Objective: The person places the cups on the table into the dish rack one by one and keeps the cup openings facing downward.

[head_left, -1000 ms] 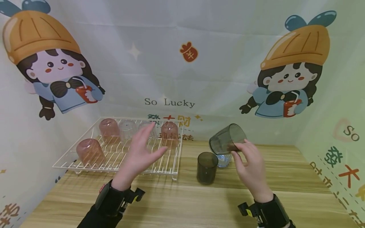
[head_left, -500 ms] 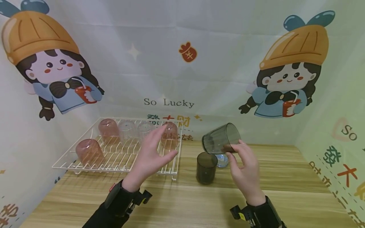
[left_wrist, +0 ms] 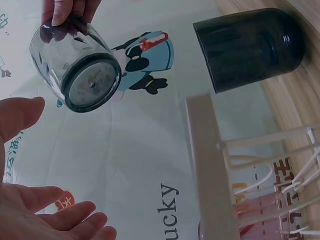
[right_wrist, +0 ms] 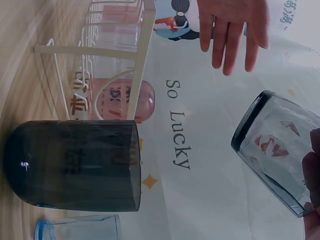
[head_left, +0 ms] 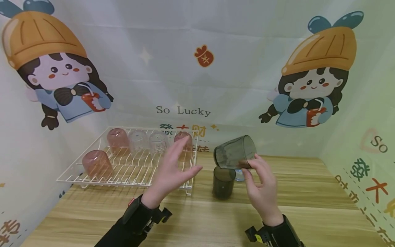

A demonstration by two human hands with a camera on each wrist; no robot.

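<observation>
My right hand pinches a smoky grey glass near its rim. The glass is tilted, its base toward the left and its mouth toward the right. Below it a darker smoky glass stands upright on the table. My left hand is raised in front of the rack's right part, thumb and fingers spread, touching no glass. In the left wrist view the base of the held glass faces that hand, with a gap between them. A light blue glass stands behind the dark one, mostly hidden in the head view.
A white wire rack stands on the left of the wooden table. Upside down on it are pink glasses, one at the front left, and clear glasses. A printed cloth surrounds the table at the back and sides.
The right hand has carried the smoky grey glass to the left, over the dark glass. The left hand has moved right, toward it. The glasses on the rack and table have not moved.
</observation>
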